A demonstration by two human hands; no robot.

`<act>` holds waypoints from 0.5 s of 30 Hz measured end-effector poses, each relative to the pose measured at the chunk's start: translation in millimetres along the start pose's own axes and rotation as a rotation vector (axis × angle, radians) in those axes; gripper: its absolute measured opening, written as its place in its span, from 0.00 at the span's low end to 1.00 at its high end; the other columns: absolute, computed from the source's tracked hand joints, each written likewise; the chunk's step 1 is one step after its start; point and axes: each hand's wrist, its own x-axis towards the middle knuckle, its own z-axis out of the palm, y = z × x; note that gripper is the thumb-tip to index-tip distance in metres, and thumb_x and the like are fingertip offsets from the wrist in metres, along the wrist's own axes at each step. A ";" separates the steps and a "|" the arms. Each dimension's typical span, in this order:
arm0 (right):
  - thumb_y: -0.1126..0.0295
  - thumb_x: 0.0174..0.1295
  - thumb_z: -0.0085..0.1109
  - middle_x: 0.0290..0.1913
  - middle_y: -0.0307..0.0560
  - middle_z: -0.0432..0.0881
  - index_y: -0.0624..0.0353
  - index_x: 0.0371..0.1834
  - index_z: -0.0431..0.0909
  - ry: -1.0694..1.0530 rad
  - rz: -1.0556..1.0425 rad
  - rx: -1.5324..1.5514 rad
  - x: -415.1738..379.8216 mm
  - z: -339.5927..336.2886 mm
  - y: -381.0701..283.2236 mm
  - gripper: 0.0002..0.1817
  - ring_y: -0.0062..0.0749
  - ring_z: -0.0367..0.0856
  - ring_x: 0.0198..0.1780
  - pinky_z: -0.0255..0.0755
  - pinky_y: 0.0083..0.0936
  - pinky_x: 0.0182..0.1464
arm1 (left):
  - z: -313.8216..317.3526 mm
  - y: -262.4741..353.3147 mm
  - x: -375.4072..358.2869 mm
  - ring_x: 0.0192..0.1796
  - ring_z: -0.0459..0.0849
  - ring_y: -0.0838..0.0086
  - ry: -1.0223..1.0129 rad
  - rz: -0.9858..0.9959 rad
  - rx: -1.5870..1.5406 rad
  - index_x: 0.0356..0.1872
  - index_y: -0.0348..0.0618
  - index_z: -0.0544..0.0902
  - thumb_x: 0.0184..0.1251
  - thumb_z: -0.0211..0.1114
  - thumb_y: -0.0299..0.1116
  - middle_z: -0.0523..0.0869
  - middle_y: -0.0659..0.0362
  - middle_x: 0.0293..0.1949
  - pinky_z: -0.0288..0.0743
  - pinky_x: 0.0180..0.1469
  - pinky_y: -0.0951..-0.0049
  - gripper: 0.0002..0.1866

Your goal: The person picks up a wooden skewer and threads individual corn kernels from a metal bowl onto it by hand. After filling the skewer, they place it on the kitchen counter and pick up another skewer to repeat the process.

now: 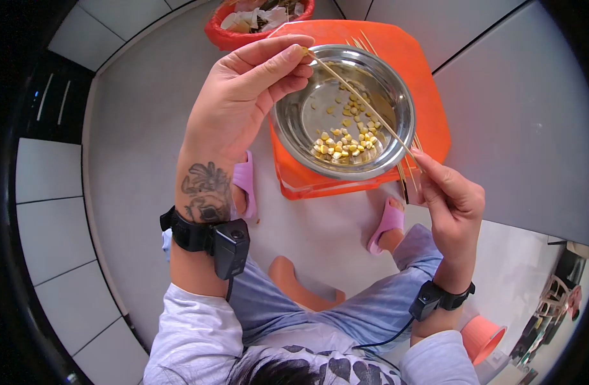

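My left hand pinches a small yellow kernel at the upper end of a thin wooden skewer. The lower end of that skewer is between the fingers of my right hand, beside the bowl's right rim. The skewer slants across the top of a round metal bowl. Several yellow corn kernels lie in the bowl, most of them near its front side. More skewers stick out from under the bowl at the right and at the back.
The bowl stands on an orange stool. Behind it at the left is a red bin with a liner and scraps. Pink slippers are on the floor near the stool. A pink basket stands at the lower right.
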 end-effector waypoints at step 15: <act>0.85 0.59 0.58 0.23 0.39 0.75 0.59 0.52 0.84 -0.053 -0.043 -0.024 -1.6 -8.0 15.1 0.19 0.17 0.68 0.25 0.64 0.16 0.29 | -5.9 -0.2 -3.4 0.40 0.85 0.76 -0.107 -0.122 0.102 0.47 0.35 0.85 0.67 0.66 0.30 0.87 0.56 0.38 0.80 0.47 0.76 0.12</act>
